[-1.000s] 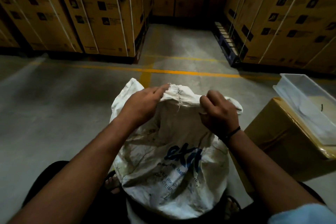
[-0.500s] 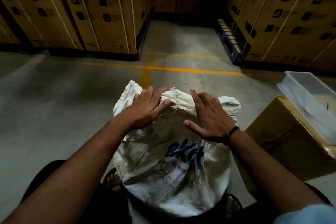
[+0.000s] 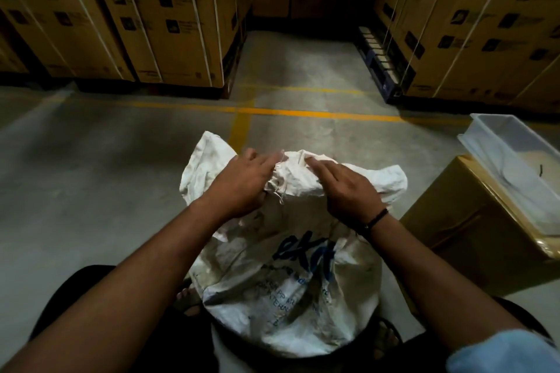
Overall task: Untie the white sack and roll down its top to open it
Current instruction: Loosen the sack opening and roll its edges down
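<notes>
The white sack (image 3: 291, 288), woven and dirty with blue printing, stands on the floor between my knees. Its top (image 3: 295, 171) is bunched and folded over, with frayed threads hanging from it. My left hand (image 3: 242, 186) is at the left side of the bunched top, with fabric pinched between thumb and fingers. My right hand (image 3: 348, 191) lies palm down on the right side of the top, fingers stretched toward the middle. A dark band is around my right wrist. The sack's mouth is hidden under the fold.
A cardboard box (image 3: 466, 227) stands close on the right with a clear plastic tub (image 3: 497, 142) on it. Tall strapped cartons (image 3: 169, 15) on pallets line the far side. A yellow line (image 3: 303, 112) crosses the concrete floor beyond the sack.
Both hands let go of the raised top edge and pressed it down. My right hand spread flat, then slid toward the middle. The left hand keeps hold of the bunched fabric.
</notes>
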Available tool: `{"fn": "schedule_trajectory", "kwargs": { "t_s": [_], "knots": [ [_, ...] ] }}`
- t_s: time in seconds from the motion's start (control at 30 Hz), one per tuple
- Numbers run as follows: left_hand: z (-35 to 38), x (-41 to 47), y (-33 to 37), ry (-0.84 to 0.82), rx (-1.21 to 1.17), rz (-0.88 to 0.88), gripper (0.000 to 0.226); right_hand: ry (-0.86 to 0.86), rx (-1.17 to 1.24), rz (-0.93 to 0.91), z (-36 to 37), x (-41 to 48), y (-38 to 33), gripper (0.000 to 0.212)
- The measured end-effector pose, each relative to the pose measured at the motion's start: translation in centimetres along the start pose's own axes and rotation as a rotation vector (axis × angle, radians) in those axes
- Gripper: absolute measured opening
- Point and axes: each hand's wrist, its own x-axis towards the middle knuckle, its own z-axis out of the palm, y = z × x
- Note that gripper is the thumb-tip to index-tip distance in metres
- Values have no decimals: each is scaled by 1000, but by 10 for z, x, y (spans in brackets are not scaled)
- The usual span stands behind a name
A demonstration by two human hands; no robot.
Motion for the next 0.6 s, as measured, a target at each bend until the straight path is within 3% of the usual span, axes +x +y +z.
{"fn": "schedule_trajectory", "kwargs": {
  "t_s": [0.1, 0.2, 0.27, 0.37, 0.43, 0.53, 0.6],
  "knots": [
    [-3, -1, 0, 26, 11, -15, 73, -39, 8, 55, -5, 3, -4, 49],
    [-5, -4, -5, 42, 69, -34, 68, -172, -7, 9, -12, 3, 1, 82],
    [-4, -4, -14, 25, -42, -47, 68, -309, 44, 59, -9, -2, 1, 95],
    [-3, -6, -18, -182, -130, -41, 101, -387, 328, 295, -3, -5, 1, 95],
    [-1, -7, -11, -313, -110, -96, 107, -380, 464, 341, 1, -7, 9, 84],
    [1, -1, -4, -270, -175, -78, 71, -300, 279, 303, 2, -12, 14, 51],
    [0, 0, 1, -172, -200, 15, 54, -187, 34, 268, 2, -15, 4, 45]
  ]
}}
